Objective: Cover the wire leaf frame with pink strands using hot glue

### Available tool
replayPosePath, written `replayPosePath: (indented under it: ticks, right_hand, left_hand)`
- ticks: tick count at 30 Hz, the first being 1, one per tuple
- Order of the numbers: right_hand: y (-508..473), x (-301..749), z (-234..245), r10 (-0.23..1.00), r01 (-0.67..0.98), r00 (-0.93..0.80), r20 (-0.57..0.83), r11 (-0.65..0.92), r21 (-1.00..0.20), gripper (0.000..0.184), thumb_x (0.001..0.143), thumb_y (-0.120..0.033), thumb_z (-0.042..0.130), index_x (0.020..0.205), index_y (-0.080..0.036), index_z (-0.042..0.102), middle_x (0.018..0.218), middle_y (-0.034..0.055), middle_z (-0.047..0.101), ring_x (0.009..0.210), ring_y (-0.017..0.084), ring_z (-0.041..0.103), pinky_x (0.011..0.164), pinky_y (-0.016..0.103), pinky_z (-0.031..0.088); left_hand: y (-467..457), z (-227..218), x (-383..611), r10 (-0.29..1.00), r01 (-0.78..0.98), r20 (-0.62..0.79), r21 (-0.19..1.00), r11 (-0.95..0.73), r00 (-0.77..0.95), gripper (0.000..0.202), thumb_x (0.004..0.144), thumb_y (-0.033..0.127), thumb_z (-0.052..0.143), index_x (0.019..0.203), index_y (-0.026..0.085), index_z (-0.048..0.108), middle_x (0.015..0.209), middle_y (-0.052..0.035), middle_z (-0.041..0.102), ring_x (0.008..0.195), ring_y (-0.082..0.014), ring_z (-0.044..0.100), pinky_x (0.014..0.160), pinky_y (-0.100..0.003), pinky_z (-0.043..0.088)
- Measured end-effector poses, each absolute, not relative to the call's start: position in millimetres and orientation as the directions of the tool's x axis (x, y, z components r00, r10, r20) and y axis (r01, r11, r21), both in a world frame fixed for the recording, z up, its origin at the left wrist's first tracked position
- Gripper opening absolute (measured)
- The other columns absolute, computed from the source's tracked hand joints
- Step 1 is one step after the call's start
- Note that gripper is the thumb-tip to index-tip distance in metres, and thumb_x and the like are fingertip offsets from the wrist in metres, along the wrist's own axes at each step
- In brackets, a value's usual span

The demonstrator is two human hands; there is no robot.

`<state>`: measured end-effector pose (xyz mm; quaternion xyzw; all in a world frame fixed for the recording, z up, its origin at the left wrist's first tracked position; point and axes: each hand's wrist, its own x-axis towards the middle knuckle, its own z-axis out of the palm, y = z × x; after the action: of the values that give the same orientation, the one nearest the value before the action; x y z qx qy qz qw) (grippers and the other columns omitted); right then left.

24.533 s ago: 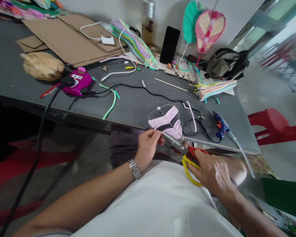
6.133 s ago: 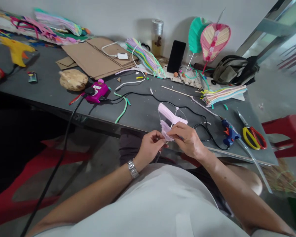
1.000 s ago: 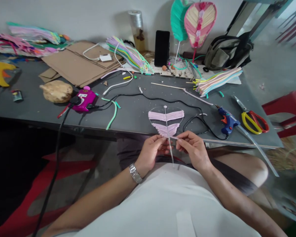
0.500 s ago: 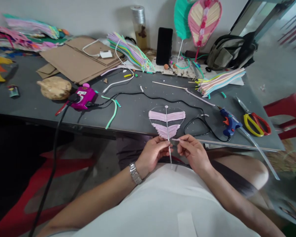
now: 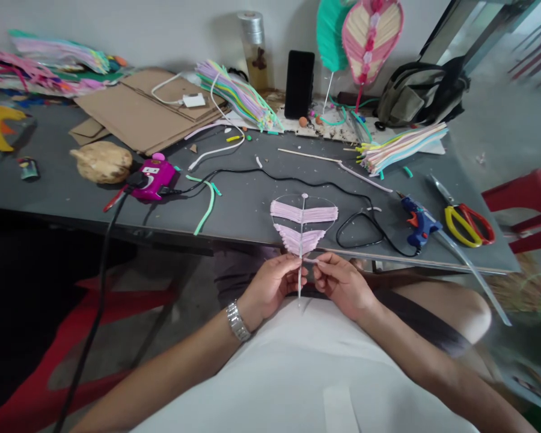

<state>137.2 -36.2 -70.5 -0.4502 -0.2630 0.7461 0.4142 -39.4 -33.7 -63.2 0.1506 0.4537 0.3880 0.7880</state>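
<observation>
A leaf-shaped wire frame [image 5: 304,211] with two bands of pale pink pipe cleaner and a central stem stands over the table's front edge. My left hand [image 5: 277,276] is closed on the stem just below the lower pink band. Between the thumb and finger of my right hand [image 5: 342,281] is a short pale pink pipe cleaner piece [image 5: 309,260], its free end at the stem. The lower stem hangs down in front of the white shirt.
On the grey table, a blue glue gun [image 5: 419,219] and scissors [image 5: 466,219] lie to the right. A black cable [image 5: 288,178] runs from a purple power socket [image 5: 155,178]. Pipe cleaner bundles [image 5: 403,149], cardboard [image 5: 148,111] and a phone [image 5: 300,84] lie or stand farther back.
Both hands have shifted slightly left. The stem's lower end has swung left to nearly upright, and the pipe cleaner piece in my right hand has come up to the stem.
</observation>
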Motion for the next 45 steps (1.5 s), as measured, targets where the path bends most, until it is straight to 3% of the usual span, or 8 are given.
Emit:
replayPosePath:
  ticks: [5, 9, 16, 22, 27, 33, 38, 45]
  right_hand:
    - [-37.1, 143.2, -59.2, 0.985, 0.152, -0.151, 0.078, 0.101, -0.983, 0.009, 0.094, -0.031, 0.067, 0.091, -0.024, 0.069, 0.078, 0.0024, 0.071, 0.069, 0.017, 0.062, 0.067, 0.031, 0.050]
    - [-26.1, 146.6, -54.6, 0.787, 0.482, -0.436, 0.436, 0.614, -0.625, 0.024, 0.098, -0.012, 0.052, 0.093, -0.023, 0.073, 0.092, 0.0083, 0.073, 0.086, 0.021, 0.066, 0.079, 0.035, 0.052]
    - [-13.8, 143.5, -53.2, 0.602, 0.527, -0.659, 0.452, 0.797, -0.294, 0.030, 0.101, -0.009, 0.048, 0.094, -0.021, 0.075, 0.098, 0.0087, 0.074, 0.083, 0.020, 0.060, 0.074, 0.034, 0.047]
    - [-9.8, 140.5, -55.6, 0.590, 0.505, -0.681, 0.433, 0.807, -0.305, 0.030, 0.102, -0.012, 0.048, 0.097, -0.021, 0.075, 0.100, 0.0108, 0.074, 0.085, 0.022, 0.062, 0.074, 0.036, 0.049]
    - [-15.5, 138.6, -64.0, 0.724, 0.478, -0.542, 0.428, 0.684, -0.552, 0.024, 0.102, -0.014, 0.052, 0.106, -0.023, 0.073, 0.099, 0.0093, 0.074, 0.091, 0.022, 0.068, 0.081, 0.035, 0.055]
    - [-32.2, 138.3, -71.9, 0.969, 0.389, -0.227, 0.097, 0.182, -0.903, 0.014, 0.093, -0.034, 0.071, 0.099, -0.022, 0.072, 0.076, 0.0020, 0.070, 0.060, 0.014, 0.059, 0.057, 0.027, 0.051]
    - [-31.2, 132.0, -76.7, 0.969, 0.092, -0.133, -0.206, -0.195, -0.976, 0.033, 0.082, -0.050, 0.081, 0.086, -0.019, 0.071, 0.060, -0.0014, 0.065, 0.046, 0.010, 0.051, 0.043, 0.022, 0.040]
    - [-27.7, 127.6, -64.5, 0.995, 0.076, -0.079, -0.065, -0.059, -0.995, 0.022, 0.084, -0.040, 0.080, 0.084, -0.019, 0.074, 0.063, -0.0011, 0.067, 0.051, 0.010, 0.053, 0.049, 0.022, 0.043]
  left_hand:
    - [-35.7, -63.8, -37.7, 0.761, -0.475, -0.584, 0.604, 0.640, 0.283, 0.033, 0.069, 0.039, 0.089, 0.083, 0.014, 0.074, 0.072, -0.0037, 0.070, 0.061, -0.0117, 0.060, 0.060, -0.023, 0.047]
    - [-35.4, -65.8, -39.5, 0.788, -0.485, -0.552, 0.628, 0.609, 0.274, 0.026, 0.072, 0.036, 0.085, 0.079, 0.015, 0.072, 0.070, -0.0028, 0.069, 0.059, -0.0123, 0.059, 0.059, -0.024, 0.046]
    - [-33.2, -66.0, -42.9, 0.833, -0.416, -0.534, 0.730, 0.542, 0.147, 0.025, 0.068, 0.035, 0.083, 0.068, 0.014, 0.069, 0.066, -0.0008, 0.066, 0.057, -0.0112, 0.059, 0.059, -0.024, 0.045]
    - [-31.8, -68.0, -42.6, 0.852, -0.372, -0.519, 0.778, 0.507, 0.075, 0.027, 0.066, 0.036, 0.085, 0.067, 0.015, 0.068, 0.061, -0.0003, 0.065, 0.054, -0.0109, 0.057, 0.058, -0.024, 0.043]
    - [-30.7, -71.0, -44.3, 0.840, -0.400, -0.539, 0.757, 0.516, 0.063, 0.021, 0.066, 0.030, 0.082, 0.067, 0.015, 0.067, 0.063, -0.0004, 0.067, 0.055, -0.0107, 0.058, 0.061, -0.024, 0.046]
    - [-30.1, -71.3, -44.7, 0.829, -0.408, -0.553, 0.742, 0.532, 0.076, 0.024, 0.065, 0.032, 0.084, 0.069, 0.015, 0.068, 0.065, -0.0007, 0.068, 0.056, -0.0103, 0.060, 0.061, -0.023, 0.047]
    - [-30.7, -66.5, -43.4, 0.837, -0.402, -0.540, 0.750, 0.525, 0.086, 0.027, 0.068, 0.035, 0.085, 0.071, 0.014, 0.067, 0.067, -0.0002, 0.068, 0.055, -0.0096, 0.061, 0.059, -0.022, 0.046]
    - [-29.6, -64.5, -36.4, 0.885, -0.418, -0.453, 0.788, 0.452, 0.103, 0.032, 0.070, 0.040, 0.087, 0.076, 0.014, 0.069, 0.067, -0.0005, 0.068, 0.055, -0.0099, 0.061, 0.058, -0.022, 0.049]
